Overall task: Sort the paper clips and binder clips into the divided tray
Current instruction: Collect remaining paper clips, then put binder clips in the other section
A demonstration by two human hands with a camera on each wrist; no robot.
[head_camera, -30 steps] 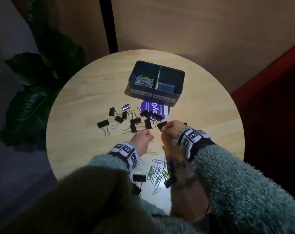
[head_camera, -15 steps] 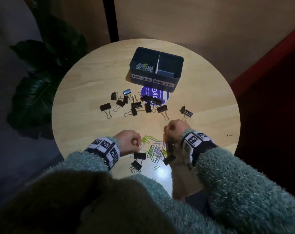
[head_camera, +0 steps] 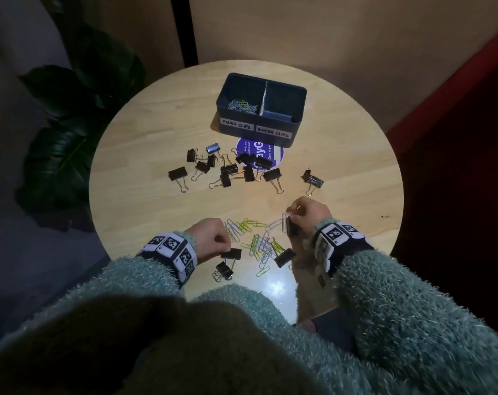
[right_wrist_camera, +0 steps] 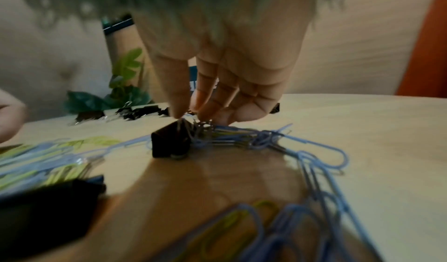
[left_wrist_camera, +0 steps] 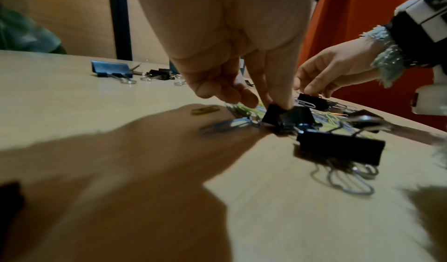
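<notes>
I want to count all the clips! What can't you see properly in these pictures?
- Binder clip compartment of the tray, head view: near wall hides its floor.
- Paper clips, head view: overlapping, too tangled to count.
- Right hand, right wrist view: blurred, so what its fingertips pinch is unclear.
- Purple sticker, head view: partly hidden by tray and clips.

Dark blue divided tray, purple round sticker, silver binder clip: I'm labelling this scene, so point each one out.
Dark blue divided tray (head_camera: 296, 121): head view, front right wall.
Purple round sticker (head_camera: 273, 155): head view, bare right part.
Silver binder clip (head_camera: 212, 147): head view, clip body.
</notes>
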